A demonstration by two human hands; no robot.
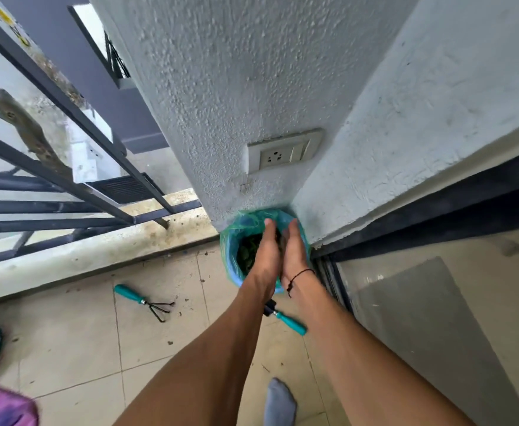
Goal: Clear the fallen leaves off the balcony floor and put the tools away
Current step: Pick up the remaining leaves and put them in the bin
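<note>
Head view: both hands over the bin, palms facing each other, edges touching or nearly so. Left hand (267, 252) has fingers straight and together, pointing down into the bin; right hand (295, 250) the same, fingers extended, a black cord around its wrist. A bit of dark stuff shows between the palms near the fingers, blurred; cannot tell if it is leaves pressed between them or just bin contents behind. No curled fingers on either hand, so both read as flat and unclenched.

Blue bin (230, 272) lined with a green plastic bag (243, 218) sits in the far corner where two textured walls meet, directly under the hands. Dark green leaves (246, 252) lie inside it, left of the left hand.

Teal-handled hand rake (143, 301) lies on the tile floor (83, 342) to the left of the bin, well apart from the hands, prongs pointing right. Second teal-handled tool (289, 321) lies on the floor near the bin, between the two forearms; its head is partly hidden by the left forearm. Small debris bits scattered on tiles near the rake.

Wall socket (284, 150) above the bin. Railing (68, 192) at left. Grey sock (279, 401) at the near edge.
</note>
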